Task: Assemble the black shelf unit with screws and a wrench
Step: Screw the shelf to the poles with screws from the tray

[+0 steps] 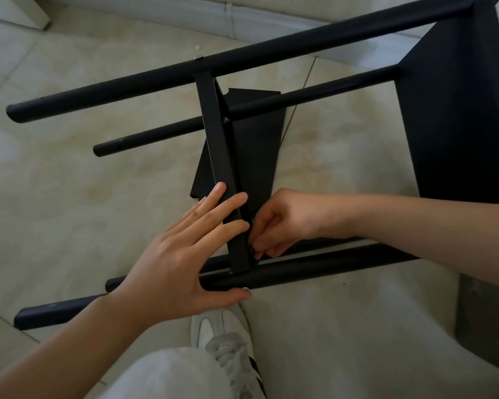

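Pale glossy floor tiles (69,182) run to a light skirting along the far wall, and the black shelf unit (458,110) lies on its side across them, its round legs stretching out to the left and its solid end panel standing at the right. A flat crossbar (219,156) runs from the far top leg (185,73) down to the near leg (300,269), with a black shelf panel (257,145) behind it. A small silver screw head (226,120) shows where the crossbar meets a middle leg.

The left hand (182,257) lies spread and flat, fingers straight over the near end of the crossbar, thumb pressed along the near leg. The right hand (283,220) is curled just right of the crossbar, fingertips pinching something tiny against its edge; what it is cannot be made out.

Near the bottom, a pale trouser knee (167,375) and a white sneaker (228,347) with dark stripes. No readable writing anywhere.
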